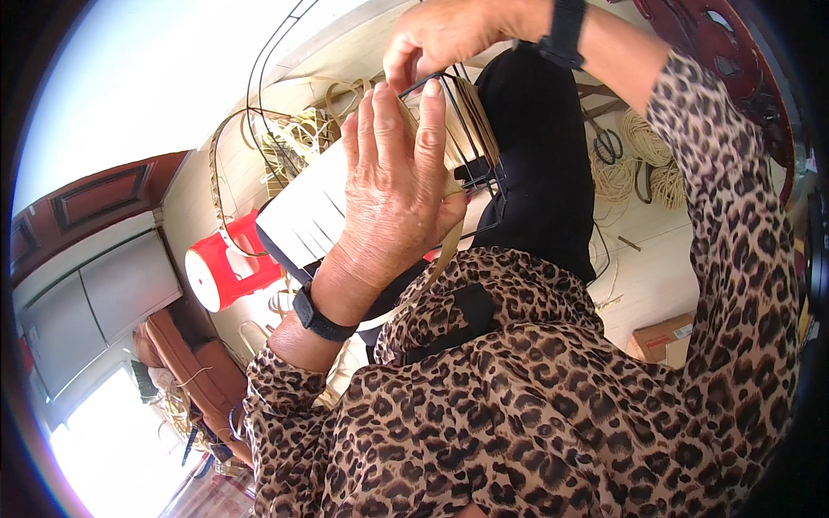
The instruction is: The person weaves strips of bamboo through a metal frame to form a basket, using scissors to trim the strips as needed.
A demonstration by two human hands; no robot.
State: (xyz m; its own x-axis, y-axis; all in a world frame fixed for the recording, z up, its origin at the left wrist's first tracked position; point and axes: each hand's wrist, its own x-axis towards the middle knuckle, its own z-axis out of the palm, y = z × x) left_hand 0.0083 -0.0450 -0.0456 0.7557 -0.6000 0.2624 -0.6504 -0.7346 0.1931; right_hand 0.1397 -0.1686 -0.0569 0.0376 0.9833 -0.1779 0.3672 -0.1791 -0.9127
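Across my lap lies a black wire frame (473, 148) with flat pale strips (304, 205) laid side by side over it. My left hand (384, 177) rests flat on the strips, fingers stretched out and the index finger a little apart. From beneath its thumb a tan strip (446, 257) hangs down toward my waist. At the frame's far end, my right hand (440, 39) is closed, fingers curled and pressed together by the wire corner. What sits between those fingertips is hidden.
A red stool (229, 272) lies on its side at the left. Behind the frame stands a wire piece with loose strips (298, 142). On the floor at right are black-handled scissors (608, 147) and coils of cord (648, 138). A cardboard box (663, 338) sits nearer.
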